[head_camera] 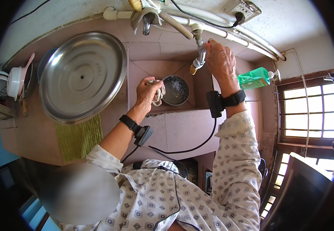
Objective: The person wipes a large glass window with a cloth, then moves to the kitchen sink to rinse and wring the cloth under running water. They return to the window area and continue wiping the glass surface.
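Note:
My left hand [147, 93] grips a wadded, stained cloth [158, 96] over the pink-tiled sink [143, 68]. Just right of the cloth, a round metal pot [176, 90] sits in the basin, holding cloudy water with bits or bubbles on its surface. At the upper right, my right hand [221, 57] is closed around the handle of a metal tap [200, 56]. The tap's spout has a pale wrap and an orange-brown tip. Whether water is running from it I cannot tell. My right fingers are partly hidden behind the hand.
A large steel lid or tray [83, 78] covers much of the left counter, over a green ribbed cloth [78, 138]. A green pump bottle [253, 78] lies right of my right wrist. White pipes [221, 33], a second tap [146, 24] and a wall socket [245, 13] line the back wall.

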`<state>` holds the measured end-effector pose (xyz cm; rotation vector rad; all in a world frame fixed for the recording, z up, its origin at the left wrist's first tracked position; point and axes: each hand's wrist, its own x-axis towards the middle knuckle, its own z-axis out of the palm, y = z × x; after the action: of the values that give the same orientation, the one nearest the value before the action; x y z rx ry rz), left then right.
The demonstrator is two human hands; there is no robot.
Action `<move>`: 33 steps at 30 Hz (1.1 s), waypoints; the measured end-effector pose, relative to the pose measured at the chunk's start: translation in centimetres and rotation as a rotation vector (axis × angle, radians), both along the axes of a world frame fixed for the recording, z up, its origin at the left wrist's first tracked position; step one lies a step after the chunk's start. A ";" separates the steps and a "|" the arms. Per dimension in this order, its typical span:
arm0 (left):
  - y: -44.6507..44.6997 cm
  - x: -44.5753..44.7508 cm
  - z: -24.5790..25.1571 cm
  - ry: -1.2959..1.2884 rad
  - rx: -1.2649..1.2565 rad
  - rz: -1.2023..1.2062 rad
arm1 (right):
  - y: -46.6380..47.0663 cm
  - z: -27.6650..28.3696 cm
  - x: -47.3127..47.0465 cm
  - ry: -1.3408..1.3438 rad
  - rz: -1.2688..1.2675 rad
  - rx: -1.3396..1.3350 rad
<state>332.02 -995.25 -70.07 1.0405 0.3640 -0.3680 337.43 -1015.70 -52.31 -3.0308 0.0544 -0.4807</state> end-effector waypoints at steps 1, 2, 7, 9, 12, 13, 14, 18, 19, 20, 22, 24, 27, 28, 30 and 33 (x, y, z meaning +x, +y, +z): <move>0.0 0.0 0.1 0.005 0.008 0.004 | 0.0 0.0 0.0 0.000 -0.001 0.002; 0.0 0.0 0.2 0.008 0.016 0.007 | 0.0 0.0 0.0 0.009 -0.010 0.002; 0.0 0.0 0.1 -0.003 0.011 -0.011 | 0.2 -0.1 0.0 0.025 -0.034 -0.003; 0.0 0.1 -0.2 -0.003 0.037 -0.003 | 0.3 0.0 0.0 0.023 -0.041 -0.007; -0.1 0.2 -0.6 0.000 0.067 0.004 | 0.4 0.0 0.0 0.022 -0.047 -0.007; -0.1 0.2 -0.7 0.002 0.065 0.003 | 0.4 -0.1 0.1 0.021 -0.048 -0.011; -0.1 0.2 -0.7 0.021 0.067 -0.005 | 0.4 -0.1 0.1 0.022 -0.048 -0.007; 0.0 0.1 -0.5 0.029 0.084 -0.029 | 0.4 -0.2 0.2 0.019 -0.044 -0.007; 0.0 0.0 -0.4 0.031 0.084 -0.034 | 0.4 -0.2 0.2 0.016 -0.044 -0.008; 0.0 0.0 -0.4 0.043 0.091 -0.043 | 0.4 -0.2 0.2 0.013 -0.047 0.007; 0.1 0.0 -0.4 0.016 0.094 -0.035 | 0.5 0.0 0.0 0.008 -0.053 0.036; 0.1 0.0 -0.6 0.015 0.089 -0.037 | 0.5 0.2 -0.3 -0.028 -0.036 0.074; 0.2 0.0 -0.8 0.016 0.062 -0.045 | -0.3 0.6 -1.1 -0.131 -0.109 0.044; 0.2 0.0 -0.9 0.005 0.052 -0.041 | -0.9 0.6 -1.5 -0.168 -0.132 0.016; 0.3 -0.1 -0.8 -0.006 0.049 -0.042 | -2.6 0.4 -2.4 -0.149 -0.189 0.217; 0.6 -0.4 -0.5 -0.009 0.041 -0.057 | -5.5 -1.8 -4.7 -0.066 -0.281 0.351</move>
<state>331.59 -994.64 -70.61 1.0942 0.3357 -0.4085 332.71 -1021.15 -54.15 -2.6693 0.5086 -0.5255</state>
